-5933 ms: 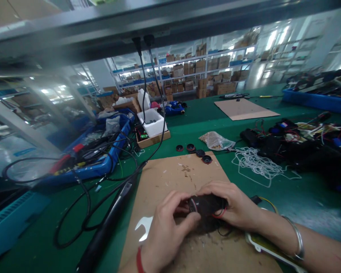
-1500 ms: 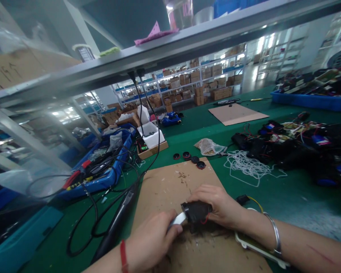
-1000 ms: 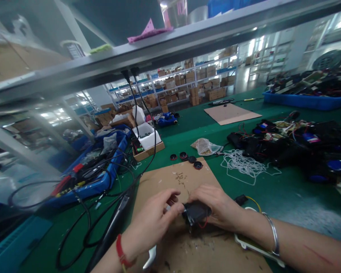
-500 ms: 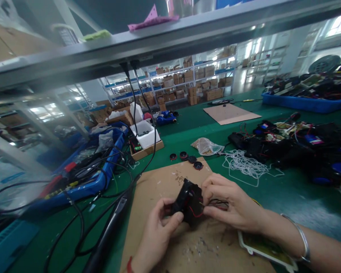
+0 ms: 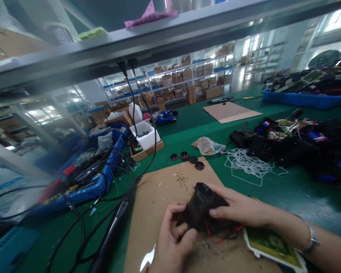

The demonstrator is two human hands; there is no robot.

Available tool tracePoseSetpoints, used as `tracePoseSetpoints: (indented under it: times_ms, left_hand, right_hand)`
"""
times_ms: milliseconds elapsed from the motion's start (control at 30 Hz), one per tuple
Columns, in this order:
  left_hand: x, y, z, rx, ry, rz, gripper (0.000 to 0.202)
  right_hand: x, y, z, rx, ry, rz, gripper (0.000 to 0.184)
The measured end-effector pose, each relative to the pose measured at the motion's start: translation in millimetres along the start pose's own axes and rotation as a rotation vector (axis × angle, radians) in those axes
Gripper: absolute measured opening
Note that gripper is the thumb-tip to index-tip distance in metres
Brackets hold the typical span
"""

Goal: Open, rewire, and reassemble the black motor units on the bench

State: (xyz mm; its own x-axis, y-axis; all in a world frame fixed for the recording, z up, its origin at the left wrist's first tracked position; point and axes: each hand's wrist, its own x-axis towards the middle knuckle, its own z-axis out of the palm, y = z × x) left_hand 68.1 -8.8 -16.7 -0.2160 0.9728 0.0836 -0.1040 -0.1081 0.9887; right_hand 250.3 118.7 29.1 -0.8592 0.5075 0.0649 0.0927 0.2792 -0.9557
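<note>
A black plastic housing (image 5: 201, 204) with a round opening at its top is tilted over the cardboard sheet (image 5: 147, 197). Thin red and black wires (image 5: 213, 237) hang from its underside. My right hand (image 5: 238, 206) grips it from the right, thumb on the near face. At the housing's left side are the curled fingers of my left hand (image 5: 173, 235), the thumb a little away from it; part of the contact is hidden. Small brass-coloured screws (image 5: 182, 180) lie scattered just beyond. Under my right wrist sits a white-framed piece with a yellow-green board (image 5: 272, 246).
Round black parts (image 5: 199, 165), a bag of small brass pieces (image 5: 207, 146) and tangled white cord (image 5: 248, 165) lie behind. Black assemblies (image 5: 295, 151) are piled right. A blue bin (image 5: 102, 182), black cables and a dark handled tool (image 5: 113, 227) are left. A shelf beam (image 5: 159, 36) crosses overhead.
The housing has been turned so its round opening faces up, and it has moved slightly right. My right hand has gone from the wires to the housing's body.
</note>
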Motion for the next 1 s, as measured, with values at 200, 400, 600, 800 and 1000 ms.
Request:
tracePoseSetpoints:
  times_ms: [200,400,600,800,1000]
  left_hand:
    - [9.5,30.4,3.0,0.490,-0.304,-0.019,0.021]
    - [93.5,64.2,-11.3,1.007,-0.214,0.063,0.016]
    - [199.6,32.5,-6.9,1.224,0.018,0.073,0.032]
    - [206.6,40.3,0.1,1.187,0.046,0.144,0.030]
    - [99.9,62.5,8.9,0.943,-0.053,0.275,0.028]
  right_hand:
    - [-6.4,-8.2,14.5,-0.137,0.089,-0.102,0.034]
    - [-5.6,-7.5,19.3,-0.343,0.148,-0.084,0.032]
    - [-1.3,-0.2,20.0,-0.316,0.144,-0.069,0.035]
    - [-2.2,1.7,18.2,-0.311,0.131,-0.001,0.050]
    - [-0.8,5.3,17.6,-0.303,0.147,-0.024,0.054]
